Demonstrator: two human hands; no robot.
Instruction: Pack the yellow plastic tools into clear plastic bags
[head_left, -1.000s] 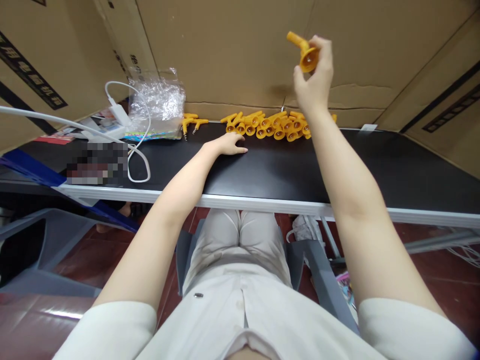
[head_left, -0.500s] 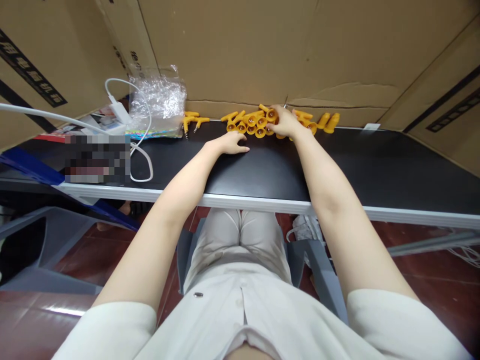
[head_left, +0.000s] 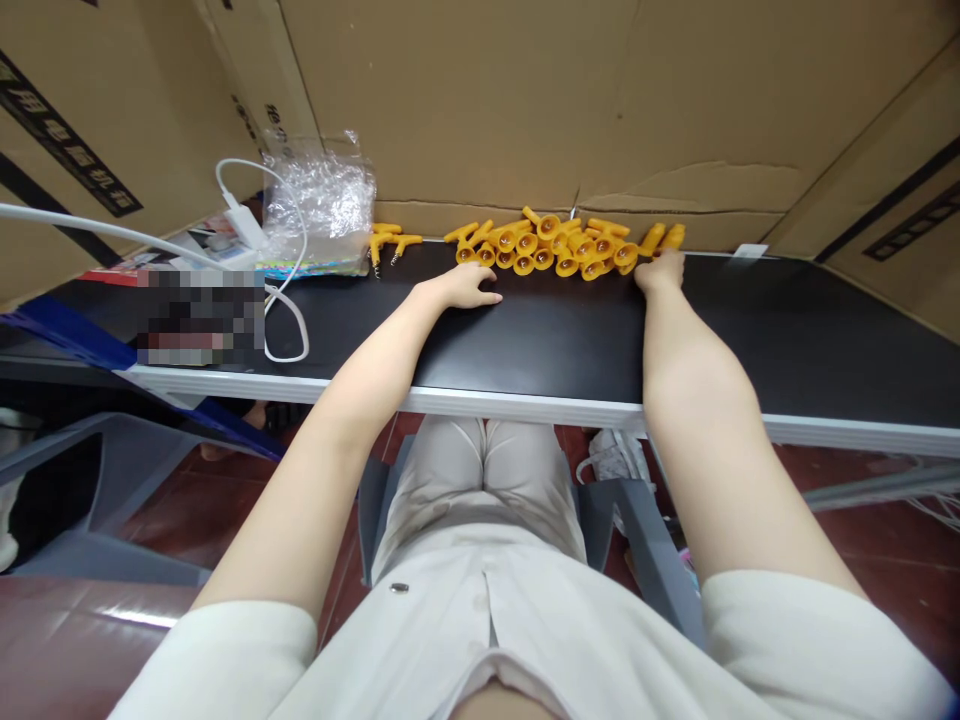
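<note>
Several small orange plastic parts (head_left: 559,245) lie in a heap at the far edge of the black table (head_left: 540,335), against the cardboard wall. My left hand (head_left: 463,286) rests flat on the table just in front of the heap's left end, fingers stretched out, holding nothing. My right hand (head_left: 661,270) lies on the table at the heap's right end, touching or almost touching two separate orange parts (head_left: 661,239); its fingers are curled and partly hidden. Two more orange parts (head_left: 388,243) lie apart to the left.
A crumpled clear plastic bag (head_left: 319,200) sits at the back left beside a white charger and its cable (head_left: 281,290). Cardboard boxes (head_left: 600,100) wall in the back and sides. Grey plastic bins (head_left: 97,500) stand on the floor under the table.
My right hand came down from the air with an orange part, set it on the heap, then slid right to the heap's end. The left hand stayed put.
</note>
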